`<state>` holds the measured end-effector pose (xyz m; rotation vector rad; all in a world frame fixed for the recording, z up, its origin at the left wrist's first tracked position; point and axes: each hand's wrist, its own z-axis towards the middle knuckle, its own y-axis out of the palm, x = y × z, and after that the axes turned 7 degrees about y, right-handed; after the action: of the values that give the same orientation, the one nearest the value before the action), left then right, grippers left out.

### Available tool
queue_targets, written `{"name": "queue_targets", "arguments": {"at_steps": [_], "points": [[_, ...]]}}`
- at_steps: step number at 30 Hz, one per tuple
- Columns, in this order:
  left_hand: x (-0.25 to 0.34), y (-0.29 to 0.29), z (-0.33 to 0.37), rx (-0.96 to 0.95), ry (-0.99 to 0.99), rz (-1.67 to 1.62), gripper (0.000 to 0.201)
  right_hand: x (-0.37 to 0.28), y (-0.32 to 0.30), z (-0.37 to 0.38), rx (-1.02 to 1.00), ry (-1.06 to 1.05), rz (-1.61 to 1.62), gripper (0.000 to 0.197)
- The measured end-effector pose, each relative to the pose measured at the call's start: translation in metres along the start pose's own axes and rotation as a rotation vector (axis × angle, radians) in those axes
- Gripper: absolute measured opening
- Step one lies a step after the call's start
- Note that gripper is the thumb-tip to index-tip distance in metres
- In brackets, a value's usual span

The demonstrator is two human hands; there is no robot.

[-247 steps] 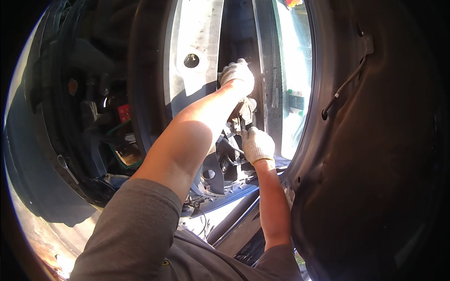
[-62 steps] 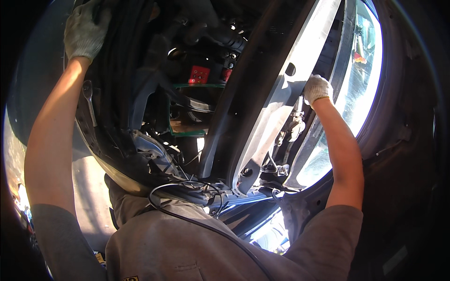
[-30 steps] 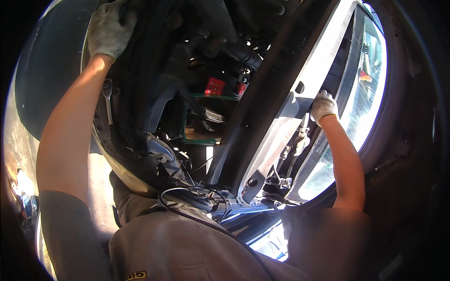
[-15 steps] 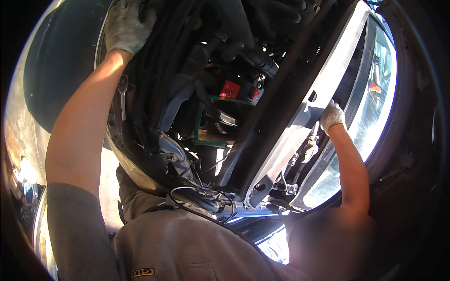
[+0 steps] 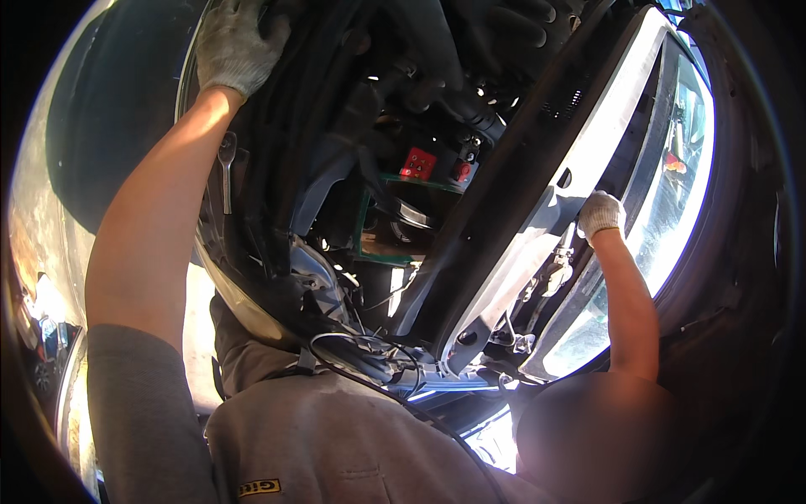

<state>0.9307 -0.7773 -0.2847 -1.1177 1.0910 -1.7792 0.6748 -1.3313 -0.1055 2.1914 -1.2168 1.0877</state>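
My left hand (image 5: 241,50), in a pale knitted glove, leans on the dark rim of a car's engine bay (image 5: 311,101). Its thumb stands apart from the fingers, whose tips run out of the picture at the top. A metal ratchet wrench (image 5: 227,175) lies just below that wrist. On the other side, my right hand (image 5: 601,214), also gloved, is closed in the gap between a silver crossbar (image 5: 579,160) and the windshield (image 5: 672,210). Its fingers are curled, and what they hold is hidden. Metal linkage parts (image 5: 557,270) sit beneath it in the gap.
A red battery cover (image 5: 417,164) and a green-edged battery tray (image 5: 395,252) sit deep in the bay. A black cable (image 5: 344,370) loops across the near edge, against my body. The fender (image 5: 109,126) curves along the left.
The whole view has shifted slightly to the right and down. My right hand has turned a little at the crossbar, while my left hand keeps its place on the rim.
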Motion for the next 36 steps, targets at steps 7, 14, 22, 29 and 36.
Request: {"name": "queue_targets", "arguments": {"at_steps": [7, 14, 22, 29, 36], "points": [[-0.001, 0.000, 0.001, -0.006, 0.007, 0.028, 0.051, -0.001, 0.011, -0.006, 0.189, 0.116, 0.094, 0.042], [-0.002, 0.002, 0.000, 0.002, 0.004, 0.030, 0.053, -0.008, 0.005, 0.007, 0.046, 0.133, 0.222, 0.036], [0.000, 0.000, 0.000, -0.014, 0.009, 0.061, 0.053, 0.001, -0.013, -0.011, 0.011, 0.043, 0.073, 0.042], [-0.003, 0.005, -0.001, 0.018, 0.014, 0.070, 0.052, 0.003, -0.004, 0.001, 0.005, 0.014, -0.015, 0.040], [-0.004, 0.005, -0.001, 0.007, 0.032, 0.070, 0.052, 0.000, 0.003, -0.004, 0.028, 0.065, 0.083, 0.042]]}}
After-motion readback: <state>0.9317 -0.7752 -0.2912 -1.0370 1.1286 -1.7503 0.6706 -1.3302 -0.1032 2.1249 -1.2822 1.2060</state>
